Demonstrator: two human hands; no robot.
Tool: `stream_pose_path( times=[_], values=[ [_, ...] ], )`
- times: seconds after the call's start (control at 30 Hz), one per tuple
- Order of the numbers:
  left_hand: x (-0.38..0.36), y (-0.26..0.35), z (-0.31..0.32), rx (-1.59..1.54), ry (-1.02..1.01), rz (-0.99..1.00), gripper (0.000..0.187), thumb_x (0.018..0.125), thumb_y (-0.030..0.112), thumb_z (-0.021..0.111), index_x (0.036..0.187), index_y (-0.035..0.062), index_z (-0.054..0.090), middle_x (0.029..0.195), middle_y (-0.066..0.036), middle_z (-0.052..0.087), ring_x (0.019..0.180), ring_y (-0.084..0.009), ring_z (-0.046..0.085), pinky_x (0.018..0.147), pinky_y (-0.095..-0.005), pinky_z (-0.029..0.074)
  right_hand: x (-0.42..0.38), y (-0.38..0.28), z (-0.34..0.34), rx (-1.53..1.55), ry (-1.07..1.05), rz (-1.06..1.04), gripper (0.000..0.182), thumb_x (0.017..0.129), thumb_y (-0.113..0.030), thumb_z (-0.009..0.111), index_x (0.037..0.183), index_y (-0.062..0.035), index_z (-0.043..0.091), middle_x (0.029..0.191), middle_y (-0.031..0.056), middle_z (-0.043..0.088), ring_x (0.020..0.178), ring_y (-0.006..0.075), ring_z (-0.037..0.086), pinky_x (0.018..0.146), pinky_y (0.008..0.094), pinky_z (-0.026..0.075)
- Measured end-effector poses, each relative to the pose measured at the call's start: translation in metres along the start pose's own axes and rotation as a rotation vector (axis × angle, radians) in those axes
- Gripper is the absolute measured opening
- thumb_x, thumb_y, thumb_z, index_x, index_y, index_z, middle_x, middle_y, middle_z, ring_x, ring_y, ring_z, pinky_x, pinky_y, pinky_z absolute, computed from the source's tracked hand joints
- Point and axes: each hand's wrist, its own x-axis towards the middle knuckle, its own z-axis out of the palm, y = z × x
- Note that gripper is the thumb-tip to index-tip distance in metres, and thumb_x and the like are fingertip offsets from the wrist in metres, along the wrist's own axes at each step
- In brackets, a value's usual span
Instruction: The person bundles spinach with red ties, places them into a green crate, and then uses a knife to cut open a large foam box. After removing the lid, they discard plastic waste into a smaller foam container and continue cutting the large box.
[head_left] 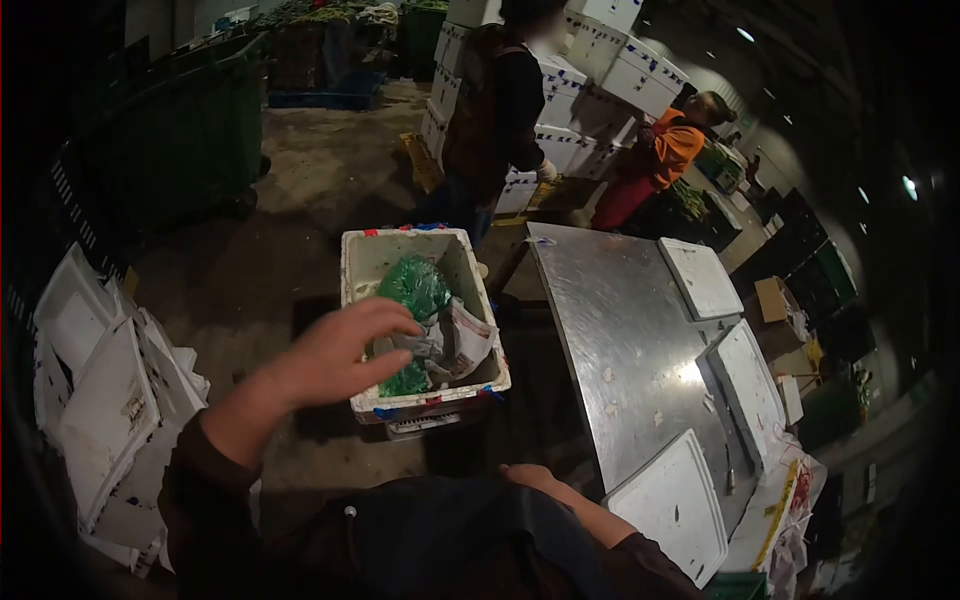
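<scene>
Over the near left side of a white foam box [400,243], my left hand [340,345] reaches with fingers and thumb apart, holding nothing. Inside the box lie a crumpled green plastic bag [418,283] and a white printed bag [472,340]. The left fingertips hover close to these bags; whether they touch cannot be made out. My right hand [528,474] is low in front of my body, between the dark apron [430,530] and the metal table [620,330]. Its fingers are mostly hidden.
White foam lids [700,278] lie on the table at right. More lids [110,420] lean in a pile at left. A large green wheeled bin [170,140] stands behind. Two people [490,110] [672,150] are near stacked white boxes [630,75].
</scene>
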Motion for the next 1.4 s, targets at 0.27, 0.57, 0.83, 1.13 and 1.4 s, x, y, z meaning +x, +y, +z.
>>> stream_pose_path(
  times=[0.27, 0.57, 0.83, 1.13, 1.4],
  values=[
    [-0.004, -0.028, 0.093, -0.34, -0.277, -0.11, 0.026, 0.084, 0.018, 0.06, 0.107, 0.005, 0.058, 0.111, -0.009, 0.053, 0.098, -0.0202, 0.055, 0.085, -0.0307, 0.046, -0.028, -0.008, -0.003, -0.09, -0.003, 0.09, 0.026, 0.087, -0.017, 0.044, 0.107, -0.001, 0.051, 0.096, 0.0193, 0.064, 0.092, 0.0355, 0.062, 0.071, 0.0443, 0.051],
    [-0.034, -0.059, 0.133, -0.457, -0.399, -0.344, 0.027, 0.085, 0.017, 0.058, 0.11, 0.0074, 0.058, 0.111, -0.007, 0.053, 0.097, -0.0164, 0.054, 0.081, -0.0281, 0.044, -0.077, -0.007, 0.03, 0.078, 0.01, 0.283, 0.029, 0.087, -0.015, 0.043, 0.112, -0.0024, 0.052, 0.096, 0.0181, 0.064, 0.089, 0.0349, 0.063, 0.069, 0.0438, 0.051],
    [-0.035, -0.049, 0.186, -0.518, -0.581, -0.295, 0.028, 0.086, 0.019, 0.059, 0.111, 0.0074, 0.058, 0.108, -0.006, 0.055, 0.098, -0.0157, 0.054, 0.081, -0.0281, 0.044, -0.138, -0.027, 0.079, 0.272, 0.071, 0.502, 0.036, 0.083, -0.034, 0.053, 0.104, -0.0051, 0.055, 0.094, 0.0162, 0.064, 0.088, 0.0333, 0.063, 0.071, 0.0441, 0.051],
    [-0.059, -0.034, 0.216, -0.363, -0.644, -0.3, 0.028, 0.086, 0.018, 0.058, 0.111, 0.0059, 0.058, 0.112, -0.007, 0.056, 0.099, -0.0182, 0.055, 0.084, -0.0294, 0.043, -0.197, -0.005, 0.068, 0.283, 0.725, 0.563, 0.025, 0.082, -0.029, 0.059, 0.098, -0.0096, 0.053, 0.086, 0.0124, 0.06, 0.079, 0.0334, 0.06, 0.064, 0.0424, 0.05],
    [-0.025, 0.027, 0.297, -0.255, -0.744, -0.405, 0.033, 0.087, 0.019, 0.059, 0.117, 0.0074, 0.056, 0.113, -0.008, 0.056, 0.1, -0.0172, 0.055, 0.085, -0.0299, 0.043, -0.271, 0.092, 0.102, 0.368, 1.029, 0.721, 0.029, 0.076, -0.018, 0.066, 0.1, -0.0077, 0.054, 0.094, 0.0129, 0.057, 0.09, 0.0321, 0.055, 0.074, 0.0411, 0.047]
  ],
)
